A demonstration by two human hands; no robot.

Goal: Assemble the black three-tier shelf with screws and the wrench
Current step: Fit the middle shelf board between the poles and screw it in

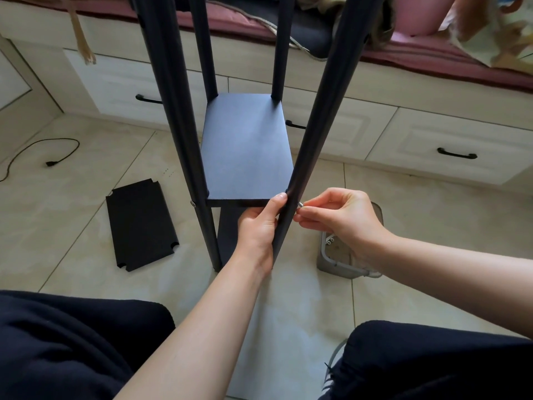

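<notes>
The black shelf frame stands on the tiled floor with four round posts; a black shelf board (245, 148) sits between them. My left hand (259, 223) grips the near right post (311, 134) just under the board's corner, thumb up against the board edge. My right hand (340, 217) pinches a small silver screw (300, 205) against the outer side of that post at board height. A silver screw head (192, 203) shows on the near left post (178, 125). No wrench is visible.
A loose black shelf board (141, 223) with notched corners lies flat on the floor at left. A grey tray (331, 261) holding small screws sits behind my right wrist. White drawers (432, 140) run along the back. A black cable (52, 151) lies at far left. My knees fill the bottom.
</notes>
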